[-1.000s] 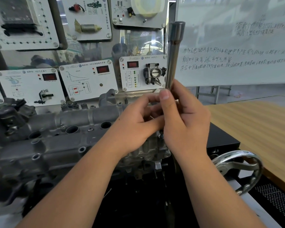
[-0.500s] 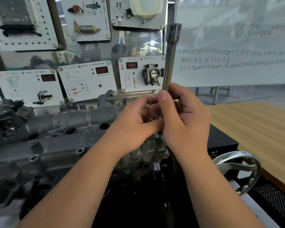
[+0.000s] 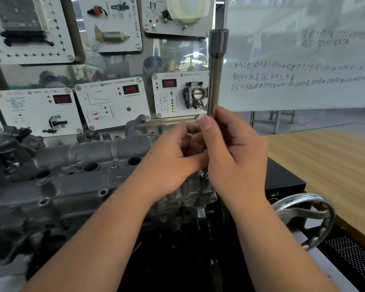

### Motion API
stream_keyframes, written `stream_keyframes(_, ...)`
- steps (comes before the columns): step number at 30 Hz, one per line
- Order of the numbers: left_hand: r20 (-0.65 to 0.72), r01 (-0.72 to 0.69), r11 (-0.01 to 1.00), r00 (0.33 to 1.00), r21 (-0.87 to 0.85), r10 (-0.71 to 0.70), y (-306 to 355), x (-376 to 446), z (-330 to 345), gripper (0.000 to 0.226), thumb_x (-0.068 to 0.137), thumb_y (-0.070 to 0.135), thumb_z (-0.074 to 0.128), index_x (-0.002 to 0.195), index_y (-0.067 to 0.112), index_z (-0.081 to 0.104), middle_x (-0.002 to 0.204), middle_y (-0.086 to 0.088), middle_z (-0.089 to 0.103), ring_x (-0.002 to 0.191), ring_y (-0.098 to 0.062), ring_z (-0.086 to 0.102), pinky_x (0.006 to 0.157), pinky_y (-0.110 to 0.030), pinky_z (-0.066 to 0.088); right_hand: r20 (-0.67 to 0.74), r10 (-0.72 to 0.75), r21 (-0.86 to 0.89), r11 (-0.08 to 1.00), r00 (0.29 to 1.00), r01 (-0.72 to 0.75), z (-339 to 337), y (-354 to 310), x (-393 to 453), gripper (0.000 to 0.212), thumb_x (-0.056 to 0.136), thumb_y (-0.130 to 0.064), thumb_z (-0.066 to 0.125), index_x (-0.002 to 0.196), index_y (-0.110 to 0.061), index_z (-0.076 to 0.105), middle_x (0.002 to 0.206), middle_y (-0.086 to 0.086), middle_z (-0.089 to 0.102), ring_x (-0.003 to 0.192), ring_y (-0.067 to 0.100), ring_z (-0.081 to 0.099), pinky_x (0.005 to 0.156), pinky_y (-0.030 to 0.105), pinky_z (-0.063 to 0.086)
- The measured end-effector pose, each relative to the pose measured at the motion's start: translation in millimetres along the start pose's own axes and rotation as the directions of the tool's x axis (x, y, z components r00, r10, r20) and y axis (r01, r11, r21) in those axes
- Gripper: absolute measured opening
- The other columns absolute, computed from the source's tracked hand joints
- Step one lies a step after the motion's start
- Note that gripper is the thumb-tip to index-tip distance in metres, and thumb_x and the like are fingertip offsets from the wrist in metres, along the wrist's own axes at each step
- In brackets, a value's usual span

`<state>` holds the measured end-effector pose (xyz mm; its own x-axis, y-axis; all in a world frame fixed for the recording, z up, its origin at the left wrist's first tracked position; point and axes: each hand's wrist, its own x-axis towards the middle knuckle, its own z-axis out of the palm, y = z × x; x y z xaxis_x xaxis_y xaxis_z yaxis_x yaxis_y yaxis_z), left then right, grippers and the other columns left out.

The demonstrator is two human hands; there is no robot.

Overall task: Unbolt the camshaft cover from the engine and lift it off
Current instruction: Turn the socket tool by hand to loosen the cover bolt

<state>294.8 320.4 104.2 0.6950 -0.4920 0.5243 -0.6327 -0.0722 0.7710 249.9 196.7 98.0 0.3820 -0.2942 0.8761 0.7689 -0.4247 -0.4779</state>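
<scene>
The grey cast camshaft cover (image 3: 76,182) lies across the engine from the left to the centre, with round plug holes and bolt bosses along its top. A long steel socket extension bar (image 3: 216,68) stands upright over the cover's right end. My right hand (image 3: 236,152) is wrapped around the bar's lower part. My left hand (image 3: 173,157) pinches at the same spot from the left, fingertips against the bar. The bar's lower tip (image 3: 205,174) shows just under my hands, above a bolt boss; the bolt itself is hidden.
Training display panels (image 3: 112,102) stand right behind the engine, and a whiteboard (image 3: 299,60) at the back right. A chrome handwheel (image 3: 303,216) juts out at the lower right, beside a black box (image 3: 282,182) and a wooden table (image 3: 335,165).
Both hands stay clasped on the bar at the same place. The bar's top has shifted slightly left in the view; the fingers have shifted only slightly.
</scene>
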Motion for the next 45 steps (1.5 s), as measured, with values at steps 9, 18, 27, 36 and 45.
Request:
stream_keyframes(9, 0.02, -0.006, 0.999, 1.0, -0.049, 0.007, 2.7, -1.6, -0.1, 0.047, 0.089, 0.024, 0.071, 0.134, 0.028, 0.06, 0.107, -0.005, 0.077, 0.102, -0.035, 0.073, 0.091, -0.055, 0.058, 0.03, 0.069, 0.084, 0.994, 0.997, -0.072, -0.1, 0.6, 1.3, 0.04, 0.102, -0.034, 0.051, 0.139, -0.021, 0.054, 0.094, -0.008, 0.073, 0.086, 0.016, 0.073, 0.075, 0.042, 0.06)
stream_keyframes(18, 0.022, -0.003, 1.0, 1.0, -0.025, 0.004, -0.5, 0.2, 0.2, 0.037, 0.086, 0.027, 0.071, 0.122, 0.034, 0.063, 0.096, 0.01, 0.076, 0.091, -0.012, 0.073, 0.083, -0.033, 0.06, 0.028, 0.056, 0.027, 0.998, 0.998, -0.057, -1.2, 1.6, 0.4, 0.037, 0.102, -0.031, 0.049, 0.133, -0.017, 0.062, 0.096, -0.008, 0.074, 0.086, 0.013, 0.072, 0.075, 0.037, 0.06)
stream_keyframes(27, -0.015, -0.007, 0.999, 1.0, 0.047, 0.008, 1.8, -0.8, 2.0, 0.039, 0.082, 0.031, 0.072, 0.12, 0.03, 0.065, 0.102, -0.002, 0.077, 0.095, -0.032, 0.074, 0.086, -0.058, 0.059, 0.006, 0.08, 0.068, 0.994, 0.997, -0.08, 1.9, 2.2, 1.6, 0.03, 0.096, -0.04, 0.059, 0.123, -0.028, 0.064, 0.095, -0.01, 0.071, 0.086, 0.017, 0.072, 0.075, 0.045, 0.059)
stream_keyframes(36, 0.076, 0.031, 0.997, 0.997, -0.077, -0.025, 1.8, -2.0, -0.4, 0.047, 0.092, 0.022, 0.067, 0.136, 0.033, 0.059, 0.108, 0.007, 0.077, 0.108, -0.017, 0.073, 0.093, -0.036, 0.059, -0.018, 0.016, 0.043, 0.999, 1.0, -0.015, 1.4, 3.1, -0.8, 0.04, 0.103, -0.027, 0.049, 0.142, -0.026, 0.051, 0.093, -0.013, 0.072, 0.088, 0.006, 0.07, 0.078, 0.023, 0.056)
stream_keyframes(45, -0.057, 0.019, 1.0, 0.998, 0.017, -0.018, 0.4, 0.1, 3.8, 0.038, 0.077, 0.036, 0.076, 0.114, 0.032, 0.064, 0.095, -0.004, 0.078, 0.092, -0.036, 0.073, 0.084, -0.062, 0.058, -0.01, 0.069, 0.007, 0.998, 0.998, -0.069, 0.7, 3.0, 0.0, 0.025, 0.101, -0.032, 0.051, 0.115, -0.017, 0.067, 0.089, -0.008, 0.072, 0.082, 0.017, 0.071, 0.072, 0.045, 0.059)
